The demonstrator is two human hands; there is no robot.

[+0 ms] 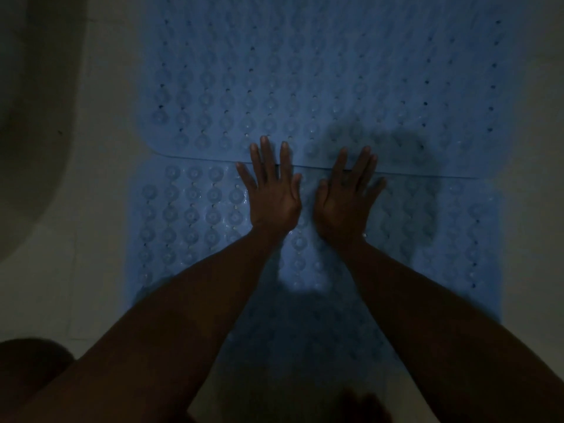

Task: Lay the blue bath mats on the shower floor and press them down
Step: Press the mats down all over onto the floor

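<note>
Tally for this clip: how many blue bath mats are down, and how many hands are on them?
Blue bath mats: 2, the far mat and the near mat, meeting at a seam.
Hands: 2, the left hand and the right hand, both flat with fingers spread across the seam.
Total: 4

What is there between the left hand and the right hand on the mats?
In the head view, only a narrow strip of the near blue mat lies between the left hand and right hand.
</note>
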